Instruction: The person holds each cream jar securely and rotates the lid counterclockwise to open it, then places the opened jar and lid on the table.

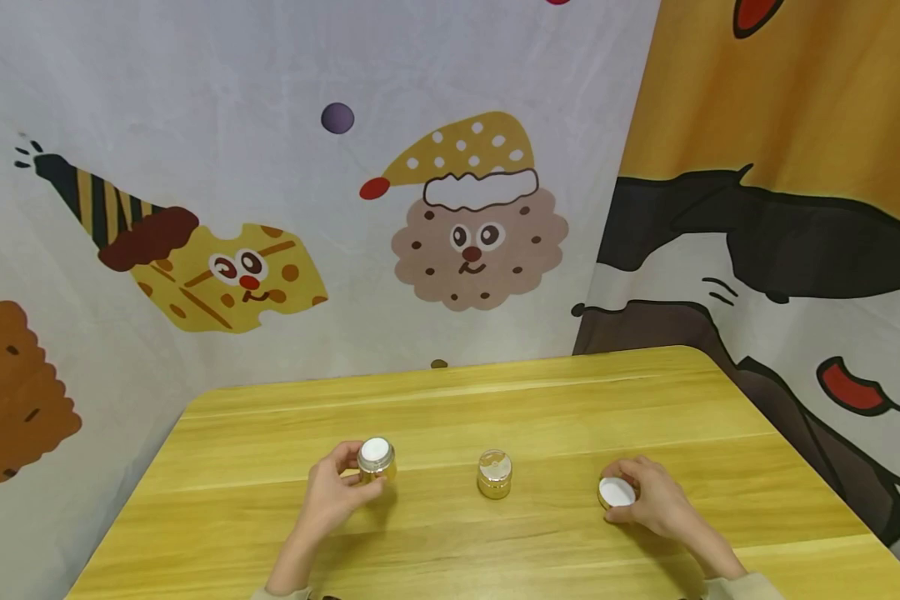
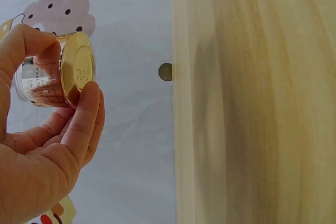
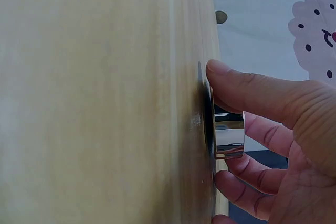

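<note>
Fingers of left hand (image 1: pixel 333 493) grip white-topped jar (image 1: pixel 377 463), raised off worktop (image 1: pixel 495 550); fingers of right hand (image 1: pixel 662 498) hold lid (image 1: pixel 617 493), white side up, well apart rightward; gold container (image 1: pixel 494 475) stands between.

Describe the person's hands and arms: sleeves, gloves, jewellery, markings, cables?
Left hand and right hand both ungloved, five-fingered human hands; no rings, bracelets, markings or cables visible. Left sleeve and right sleeve are pale beige; only their ends show at the bottom of the head view, so the rest of the garment can't be told.
</note>
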`<state>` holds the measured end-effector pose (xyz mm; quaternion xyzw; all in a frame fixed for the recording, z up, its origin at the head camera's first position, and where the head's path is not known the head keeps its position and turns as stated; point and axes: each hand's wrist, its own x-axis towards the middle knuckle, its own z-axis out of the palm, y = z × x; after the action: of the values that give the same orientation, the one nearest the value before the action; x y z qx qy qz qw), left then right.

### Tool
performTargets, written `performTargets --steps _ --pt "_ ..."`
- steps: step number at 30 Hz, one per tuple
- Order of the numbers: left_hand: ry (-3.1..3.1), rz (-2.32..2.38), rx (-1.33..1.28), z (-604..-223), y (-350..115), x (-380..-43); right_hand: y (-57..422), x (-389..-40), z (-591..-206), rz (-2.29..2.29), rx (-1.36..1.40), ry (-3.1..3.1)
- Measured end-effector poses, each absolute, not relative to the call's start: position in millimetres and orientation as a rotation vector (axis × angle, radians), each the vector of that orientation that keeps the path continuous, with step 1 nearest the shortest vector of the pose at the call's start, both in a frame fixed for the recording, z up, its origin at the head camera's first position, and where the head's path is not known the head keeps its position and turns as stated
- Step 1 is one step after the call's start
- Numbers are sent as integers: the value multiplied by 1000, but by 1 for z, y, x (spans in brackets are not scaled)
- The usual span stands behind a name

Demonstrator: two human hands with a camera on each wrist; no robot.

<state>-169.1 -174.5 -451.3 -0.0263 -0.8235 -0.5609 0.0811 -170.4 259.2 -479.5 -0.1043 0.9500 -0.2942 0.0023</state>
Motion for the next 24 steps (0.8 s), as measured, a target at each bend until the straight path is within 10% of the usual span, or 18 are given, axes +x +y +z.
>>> performTargets --steps 24 --pt "-2545 -1601 -111 -458 -174 -170 259 -171 -476 -863 -327 2966"
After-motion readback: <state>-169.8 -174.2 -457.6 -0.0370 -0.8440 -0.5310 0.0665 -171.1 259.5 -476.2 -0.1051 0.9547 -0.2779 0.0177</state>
